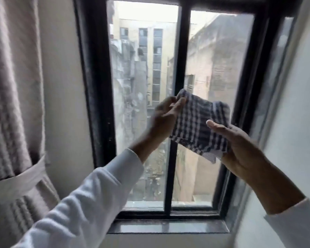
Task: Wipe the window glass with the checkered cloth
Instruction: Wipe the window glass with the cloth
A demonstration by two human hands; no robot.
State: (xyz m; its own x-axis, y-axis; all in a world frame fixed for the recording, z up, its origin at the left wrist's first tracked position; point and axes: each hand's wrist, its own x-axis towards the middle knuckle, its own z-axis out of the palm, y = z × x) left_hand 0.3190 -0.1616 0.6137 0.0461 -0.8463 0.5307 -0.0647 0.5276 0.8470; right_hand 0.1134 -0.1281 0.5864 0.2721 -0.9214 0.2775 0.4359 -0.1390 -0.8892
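A blue-and-white checkered cloth, folded into a pad, is held up in front of the window glass at mid height, over the black centre bar. My left hand pinches its upper left corner. My right hand grips its lower right edge, thumb on top. Both arms wear white sleeves. Whether the cloth touches the pane I cannot tell. The glass looks dusty and streaked, with buildings behind it.
The black window frame has two panes split by a vertical bar. A dark sill runs below. A pale tied-back curtain hangs at left. A white wall closes in on the right.
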